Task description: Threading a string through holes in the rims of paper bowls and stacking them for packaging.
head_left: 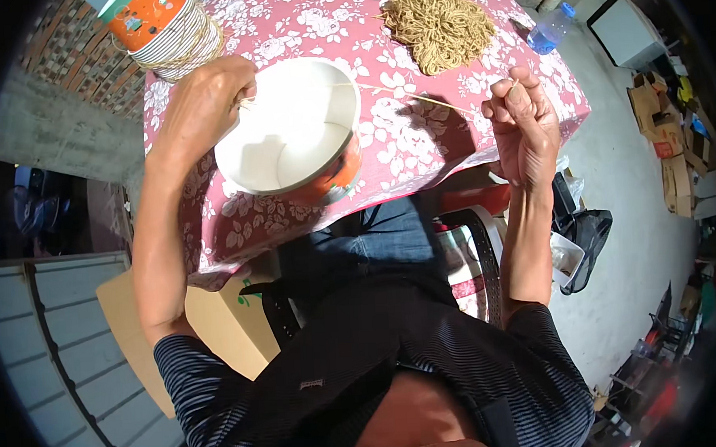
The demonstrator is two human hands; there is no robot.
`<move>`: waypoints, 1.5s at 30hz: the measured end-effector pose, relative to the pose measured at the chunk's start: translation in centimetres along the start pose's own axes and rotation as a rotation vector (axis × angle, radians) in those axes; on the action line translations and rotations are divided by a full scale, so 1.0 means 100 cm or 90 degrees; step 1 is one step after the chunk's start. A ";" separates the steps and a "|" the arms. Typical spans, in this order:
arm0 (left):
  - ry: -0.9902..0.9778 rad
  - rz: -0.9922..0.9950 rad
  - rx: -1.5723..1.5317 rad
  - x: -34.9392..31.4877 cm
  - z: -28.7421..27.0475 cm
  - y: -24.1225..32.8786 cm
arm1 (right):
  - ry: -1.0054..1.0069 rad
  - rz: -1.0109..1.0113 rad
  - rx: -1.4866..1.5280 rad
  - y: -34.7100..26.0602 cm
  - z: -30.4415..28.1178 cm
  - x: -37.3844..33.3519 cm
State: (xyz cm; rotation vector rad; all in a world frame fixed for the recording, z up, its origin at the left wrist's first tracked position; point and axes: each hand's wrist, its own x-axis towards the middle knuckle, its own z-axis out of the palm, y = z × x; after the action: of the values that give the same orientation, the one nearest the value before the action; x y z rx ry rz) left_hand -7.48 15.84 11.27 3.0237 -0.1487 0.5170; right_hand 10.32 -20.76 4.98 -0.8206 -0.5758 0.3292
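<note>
A round paper bucket [341, 178], white inside and orange outside, sits near the table's front edge in front of me. My left hand [206, 102] is closed at the bucket's left rim, with a bit of tan cord showing at its fingertips. Right of the bucket, my right hand [523, 122] is raised with its fingers pinched on the other part of the cord [439, 103]. Between the two hands the cord runs nearly straight across the bucket's mouth. A loose heap of tan cord [438, 27] lies at the far right of the tabletop.
A flowered pink cloth [315, 19] covers the table. Stacked paper buckets [175, 47], with cord looped about them, stand at the far left. A clear plastic bottle [552, 29] is by the right edge. Cardboard boxes [675, 174] lie on the floor to the right.
</note>
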 end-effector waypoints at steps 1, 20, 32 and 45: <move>0.046 -0.001 0.008 0.000 0.001 0.002 | -0.012 0.012 0.019 -0.003 -0.002 -0.001; 0.278 0.009 -0.086 -0.001 -0.020 0.100 | 0.024 -0.013 -0.404 -0.032 0.002 -0.023; 0.052 -0.184 -0.215 -0.047 0.006 0.133 | -0.164 0.251 -0.290 -0.002 0.089 -0.049; 0.033 -0.189 -0.452 -0.032 -0.007 0.106 | -0.184 0.268 -0.301 0.022 0.123 -0.024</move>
State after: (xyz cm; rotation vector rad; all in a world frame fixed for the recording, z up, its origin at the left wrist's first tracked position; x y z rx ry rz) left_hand -11.86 5.60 11.39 2.2830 0.1026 0.4024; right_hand 0.94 -13.23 9.14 -1.3691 -0.7640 0.7219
